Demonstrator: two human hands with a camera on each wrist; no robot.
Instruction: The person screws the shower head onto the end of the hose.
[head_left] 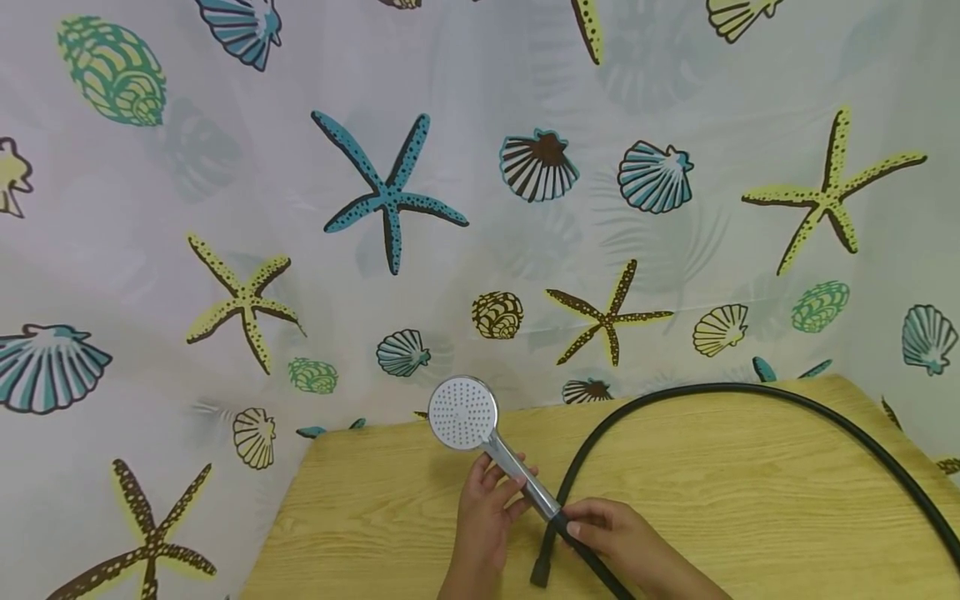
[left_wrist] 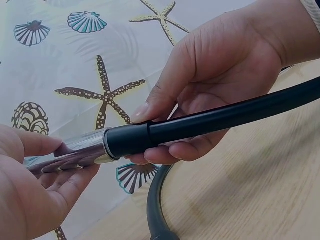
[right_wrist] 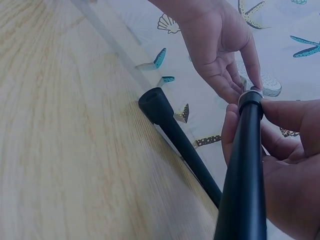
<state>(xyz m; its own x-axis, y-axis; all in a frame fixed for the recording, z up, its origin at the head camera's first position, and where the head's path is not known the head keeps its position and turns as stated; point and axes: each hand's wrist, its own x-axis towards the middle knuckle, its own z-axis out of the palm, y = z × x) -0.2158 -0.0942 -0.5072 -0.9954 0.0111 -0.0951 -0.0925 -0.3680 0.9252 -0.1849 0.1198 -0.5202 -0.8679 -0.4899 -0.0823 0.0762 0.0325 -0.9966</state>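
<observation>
Two hands on one line of parts. Left hand [head_left: 483,508]: thumb and fingers curled lightly round the chrome handle of the shower head [head_left: 462,413], a loose-looking grip. Right hand [head_left: 618,533]: thumb and fingertips pinch the black collar [left_wrist: 129,139] at the end of the hose [left_wrist: 225,118].

Position: the shower head is held above the surface [head_left: 360,500], ahead of the hands; disc at upper left, spray face toward the head camera.

Key relation: handle and collar share one long axis, running from the disc at upper left down to the right. Collar meets the handle's silver rim end to end, touching, with no clear tilt between them. This joint sits right by the right fingertips, so the right hand is nearer; the left grips farther up, toward the disc. Depth of thread engagement: cannot tell.

Also noted: a loose hose end [head_left: 541,572] hangs or lies between the forearms, below the joint; contact with the surface unclear. From it, black hose arcs behind the right hand and off to the right.
</observation>
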